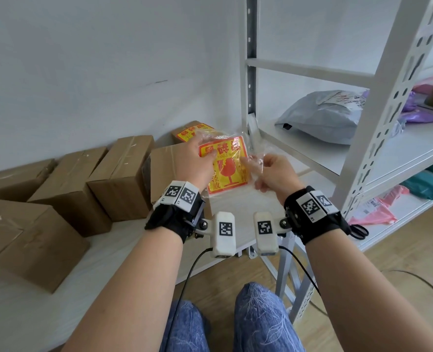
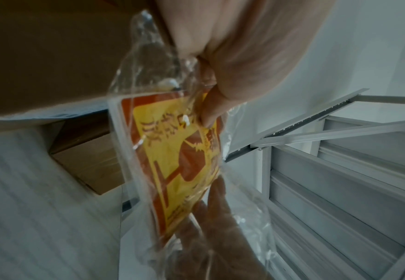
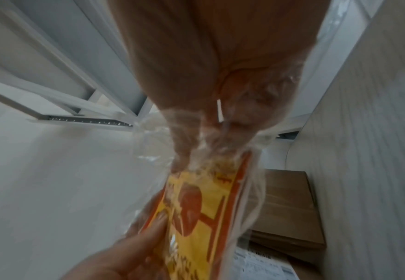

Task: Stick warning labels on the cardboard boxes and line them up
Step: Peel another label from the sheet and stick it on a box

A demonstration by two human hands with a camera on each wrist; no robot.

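From the head camera I count six cardboard boxes on the counter [image 1: 114,262]: a near box [image 1: 27,240] at the left edge, a second box [image 1: 15,177] behind it, a third box [image 1: 70,189], a fourth box [image 1: 124,174], a fifth box [image 1: 163,168] partly behind my left hand, and a small far box [image 1: 191,132] by the wall that carries one yellow-and-red sticker on top. I see one clear plastic bag [image 1: 257,158] held up over the counter, and in it a stack of warning labels [image 1: 224,166], yellow with a red broken-glass mark; I cannot count the sheets. My left hand [image 1: 195,161] grips the bag's left side, thumb pressed on the top label. My right hand [image 1: 274,174] has its fingers curled, pinching the plastic at the right edge. To the right stands one white metal shelf rack [image 1: 378,148]; its upper shelf holds one grey mailer bag [image 1: 322,115] and some purple parcels, the lower one teal and pink parcels.

From the left wrist camera, the fingers [image 2: 211,111] of the left hand pinch the bag over the labels, and the right hand shows blurred through the plastic below. Two boxes show at left.

From the right wrist camera, my right hand is wrapped in the plastic above the labels; the left hand's fingers [image 3: 158,225] hold the stack's lower edge. One box lies behind.
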